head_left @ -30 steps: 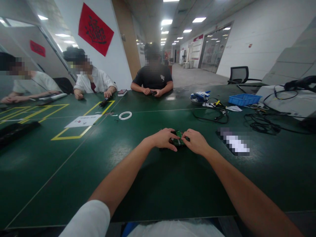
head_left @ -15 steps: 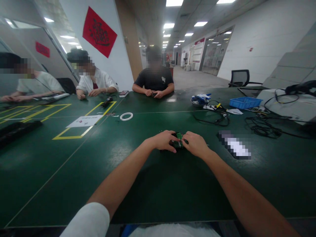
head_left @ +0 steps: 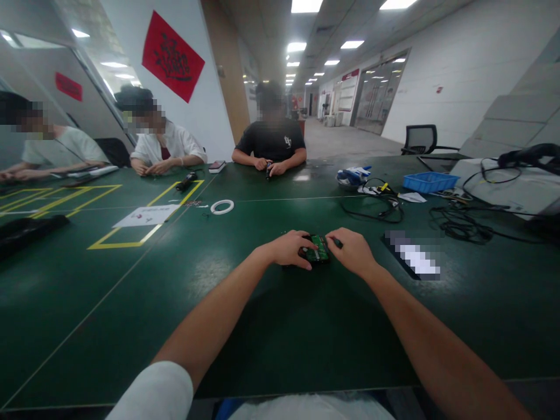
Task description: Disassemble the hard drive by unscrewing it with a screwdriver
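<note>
In front of me on the green table lies a small dark device with an exposed green circuit board (head_left: 321, 247). My left hand (head_left: 289, 247) grips it from the left, thumb at the near side and fingers across the far side and onto the board. Just right of the device is my right hand (head_left: 350, 251), its fingers closed round a small dark tool (head_left: 337, 242). Only the rounded dark end of that tool shows, so its exact kind is unclear. A gap separates the right hand from the board.
A phone (head_left: 411, 256) lies to the right. Beyond it are black cables (head_left: 464, 224), a blue tray (head_left: 429, 182) and a blue-white bundle (head_left: 352, 176). Left of centre lie a white tape ring (head_left: 222, 202) and a paper sheet (head_left: 145, 216). Several people sit across the table.
My right hand has drawn back from the board to the right with the dark tool in it, uncovering more of the board. My left hand has stayed on the device.
</note>
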The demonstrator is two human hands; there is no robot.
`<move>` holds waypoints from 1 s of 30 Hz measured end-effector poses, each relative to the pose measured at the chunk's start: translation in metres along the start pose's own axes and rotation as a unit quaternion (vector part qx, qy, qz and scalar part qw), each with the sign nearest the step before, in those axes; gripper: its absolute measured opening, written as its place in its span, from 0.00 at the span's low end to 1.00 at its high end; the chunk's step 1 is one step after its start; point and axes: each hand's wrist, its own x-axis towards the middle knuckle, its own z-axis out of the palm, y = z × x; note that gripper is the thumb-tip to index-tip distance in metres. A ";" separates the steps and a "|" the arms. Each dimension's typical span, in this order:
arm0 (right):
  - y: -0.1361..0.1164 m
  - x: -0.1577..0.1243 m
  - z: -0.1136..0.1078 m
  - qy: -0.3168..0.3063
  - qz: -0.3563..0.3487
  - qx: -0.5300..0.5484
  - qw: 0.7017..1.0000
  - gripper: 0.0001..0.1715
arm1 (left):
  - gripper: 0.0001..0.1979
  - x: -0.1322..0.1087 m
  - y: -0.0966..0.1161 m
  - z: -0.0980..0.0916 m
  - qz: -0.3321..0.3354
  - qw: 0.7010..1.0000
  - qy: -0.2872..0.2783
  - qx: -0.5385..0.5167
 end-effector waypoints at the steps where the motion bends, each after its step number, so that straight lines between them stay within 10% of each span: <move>1: -0.002 0.001 -0.004 0.045 0.020 0.026 0.998 0.10 | 0.34 0.000 -0.001 0.000 -0.002 1.000 0.004 -0.006; 9: -0.008 0.012 -0.002 0.172 0.177 0.500 0.830 0.27 | 0.37 -0.001 -0.004 0.001 -0.011 1.000 0.004 -0.024; 18: -0.010 0.027 0.008 0.142 0.189 0.544 0.805 0.26 | 0.37 -0.001 0.002 -0.004 -0.038 0.999 -0.031 0.004; 21: -0.016 0.034 0.002 0.118 0.162 0.454 0.868 0.25 | 0.37 0.000 0.002 -0.005 -0.040 0.999 -0.035 0.007; 25: -0.005 0.028 -0.013 0.048 0.109 0.063 0.991 0.17 | 0.37 0.001 0.001 -0.005 -0.037 0.999 -0.040 0.003; 30: 0.045 0.005 -0.053 -0.052 0.333 -0.251 0.907 0.18 | 0.37 0.000 0.000 -0.005 -0.051 0.997 -0.050 -0.014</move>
